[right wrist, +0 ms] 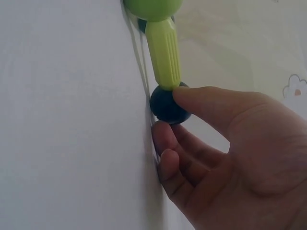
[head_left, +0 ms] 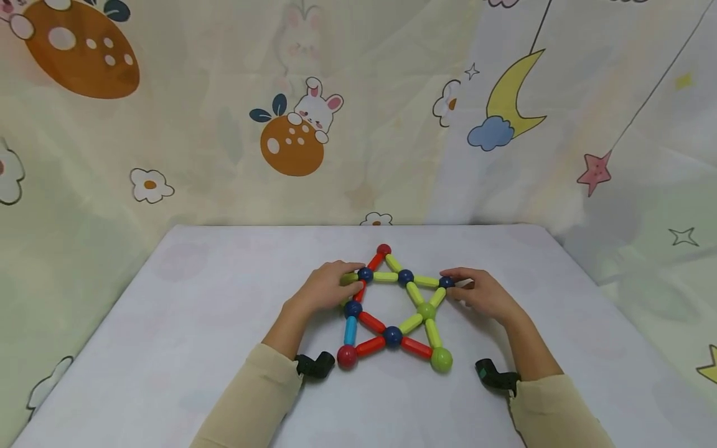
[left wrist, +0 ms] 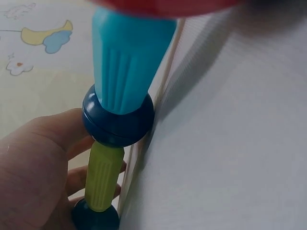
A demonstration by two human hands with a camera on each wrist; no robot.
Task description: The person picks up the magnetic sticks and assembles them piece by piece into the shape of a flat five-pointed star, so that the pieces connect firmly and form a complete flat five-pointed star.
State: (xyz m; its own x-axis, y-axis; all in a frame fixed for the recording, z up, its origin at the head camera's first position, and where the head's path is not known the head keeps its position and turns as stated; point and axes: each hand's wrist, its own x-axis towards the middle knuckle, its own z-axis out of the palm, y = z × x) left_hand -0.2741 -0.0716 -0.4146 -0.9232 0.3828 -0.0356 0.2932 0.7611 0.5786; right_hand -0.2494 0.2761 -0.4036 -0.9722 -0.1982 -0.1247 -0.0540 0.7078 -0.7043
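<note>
A flat star built of toy rods and balls [head_left: 393,336] lies on the white table, with red, yellow-green and light blue rods. My left hand [head_left: 325,286] grips its left point, thumb by a red rod [head_left: 360,290] and a finger at a dark blue ball [head_left: 365,274]; the palm hides the tip. In the left wrist view, fingers curl behind a yellow-green rod [left wrist: 104,177] between two dark blue balls. At the star's right point, thumb and fingers of my right hand [head_left: 486,295] pinch a dark blue ball [right wrist: 169,104], joined to a yellow-green rod [right wrist: 164,55].
The white tabletop [head_left: 224,274] reaches back to a hanging cloth [head_left: 381,193] printed with rabbits, flowers and a moon. Black wrist devices [head_left: 316,365] jut from both beige sleeves, close to the star's near points, a red ball [head_left: 346,357] and a green ball [head_left: 441,359].
</note>
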